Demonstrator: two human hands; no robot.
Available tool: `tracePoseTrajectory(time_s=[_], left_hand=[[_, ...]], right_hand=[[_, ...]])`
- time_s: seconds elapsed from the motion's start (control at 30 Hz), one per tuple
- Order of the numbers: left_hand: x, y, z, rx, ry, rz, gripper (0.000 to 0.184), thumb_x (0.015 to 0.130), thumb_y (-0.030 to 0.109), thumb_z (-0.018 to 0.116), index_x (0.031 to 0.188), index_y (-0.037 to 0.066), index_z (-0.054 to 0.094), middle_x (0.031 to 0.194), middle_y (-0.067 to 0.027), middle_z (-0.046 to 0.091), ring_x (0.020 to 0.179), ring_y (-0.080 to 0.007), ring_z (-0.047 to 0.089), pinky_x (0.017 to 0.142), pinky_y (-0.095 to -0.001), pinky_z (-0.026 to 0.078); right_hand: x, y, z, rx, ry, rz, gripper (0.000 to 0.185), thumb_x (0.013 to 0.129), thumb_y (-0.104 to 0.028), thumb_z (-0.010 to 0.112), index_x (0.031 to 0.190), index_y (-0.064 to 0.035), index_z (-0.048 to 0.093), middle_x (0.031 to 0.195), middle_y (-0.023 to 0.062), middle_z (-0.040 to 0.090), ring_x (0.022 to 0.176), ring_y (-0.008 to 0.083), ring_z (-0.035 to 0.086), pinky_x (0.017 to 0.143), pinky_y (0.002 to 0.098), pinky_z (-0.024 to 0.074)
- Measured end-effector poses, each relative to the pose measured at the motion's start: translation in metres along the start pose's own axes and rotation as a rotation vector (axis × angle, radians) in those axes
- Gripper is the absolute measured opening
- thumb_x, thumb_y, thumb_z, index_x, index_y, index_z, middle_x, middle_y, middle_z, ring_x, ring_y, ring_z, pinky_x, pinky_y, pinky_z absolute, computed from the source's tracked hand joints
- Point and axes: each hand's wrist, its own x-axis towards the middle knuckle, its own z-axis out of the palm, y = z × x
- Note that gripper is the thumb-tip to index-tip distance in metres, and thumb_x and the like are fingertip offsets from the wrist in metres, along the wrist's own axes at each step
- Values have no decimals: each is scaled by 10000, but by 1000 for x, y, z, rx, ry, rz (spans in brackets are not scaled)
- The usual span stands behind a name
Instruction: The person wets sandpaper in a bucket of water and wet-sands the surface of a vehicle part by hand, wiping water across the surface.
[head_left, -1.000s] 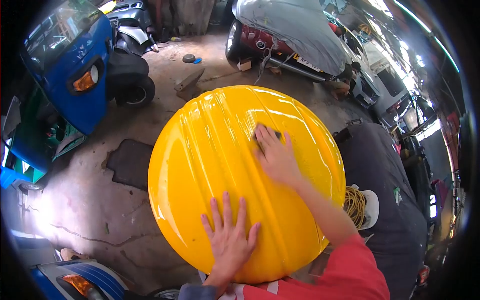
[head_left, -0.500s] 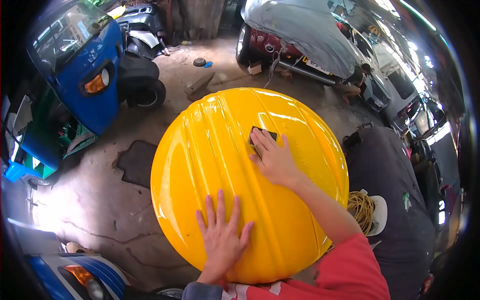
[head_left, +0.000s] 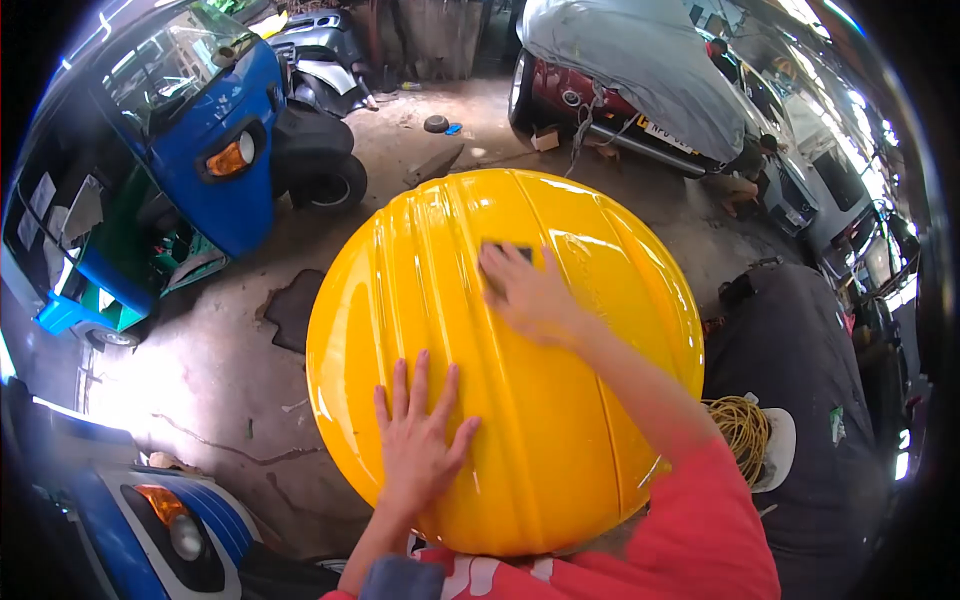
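Observation:
A large, glossy yellow panel (head_left: 560, 440), rounded and ribbed, fills the middle of the head view. My left hand (head_left: 418, 440) lies flat on its near left part with fingers spread, holding nothing. Farther up the panel, my right hand (head_left: 530, 298) presses a small dark square pad (head_left: 518, 250) against the surface beside the raised ribs. Only an edge of the pad shows past the fingers, so I cannot tell whether it is sandpaper or cloth. The right hand looks slightly blurred.
A blue three-wheeler (head_left: 210, 150) stands at the left, and a blue and white vehicle front (head_left: 170, 520) at lower left. Behind is a dark red car (head_left: 560, 95) under a grey cover (head_left: 640, 60). Coiled yellow cord (head_left: 738, 428) lies at right by a dark covered shape (head_left: 790, 350). People crouch farther back.
My right hand and the pad have moved left across the panel, towards the ribs. My left hand has shifted slightly left and up. The whole view has turned a little.

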Motion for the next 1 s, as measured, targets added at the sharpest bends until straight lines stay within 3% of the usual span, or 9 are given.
tracePoseTrajectory(time_s=[0.13,0.33,0.43,0.57,0.6,0.7,0.83,0.93,1.0], left_hand=[[0,0,-1,36,2,5,663,947,419,585,1544,174,433,1667,-147,222,1545,-373,154,1236,-548,68],[0,1,0,32,26,-14,651,946,424,581,1533,173,453,1661,-150,241,1544,-368,159,1238,-543,69],[1,4,-1,36,53,-16,644,947,422,582,1528,172,460,1659,-152,247,1542,-368,170,1237,-543,71],[-3,-2,5,33,81,22,634,955,419,579,1528,175,459,1657,-147,255,1539,-366,184,1235,-547,80],[-4,-3,8,10,63,23,634,955,419,579,1528,175,459,1657,-147,255,1539,-366,184,1235,-547,80],[-1,-8,14,18,134,52,631,966,443,573,1527,176,459,1653,-139,265,1537,-377,180,1220,-595,99],[0,-10,14,17,150,58,629,969,431,571,1535,184,449,1658,-129,261,1540,-357,185,1232,-555,87],[-2,-11,16,15,155,70,621,974,435,565,1529,179,457,1656,-130,267,1539,-359,188,1232,-557,89],[-2,-12,16,-4,179,74,617,977,435,562,1526,173,461,1653,-133,273,1537,-361,192,1231,-560,94]], right_hand=[[-57,-19,-5,-29,68,-7,578,1048,-429,417,1511,-83,414,1611,83,361,1484,260,351,1176,669,128],[166,48,5,147,-209,242,573,1065,-463,345,1497,-94,417,1624,67,341,1508,264,300,1181,715,58],[181,44,23,105,-168,259,578,1064,-471,338,1493,-92,421,1625,70,340,1507,279,300,1180,714,69],[35,-6,12,-93,-26,74,628,1047,-437,387,1536,-44,350,1632,105,318,1496,287,317,1148,710,168],[-26,-31,0,-83,41,45,620,1016,-380,477,1518,-31,373,1624,119,328,1488,301,327,1135,704,192],[-185,-102,-31,-65,-63,69,718,963,-403,567,1540,-33,353,1647,119,292,1505,319,301,1127,714,199],[-222,-115,-35,-70,-101,157,719,963,-404,566,1550,-54,344,1659,101,275,1511,302,296,1111,730,210],[-111,-42,-7,-131,94,113,638,1007,-384,498,1542,-67,353,1645,83,307,1509,284,301,1125,724,197],[-6,4,-2,-54,-35,153,626,1053,-466,351,1543,-76,351,1644,72,307,1513,270,285,1161,718,150]])
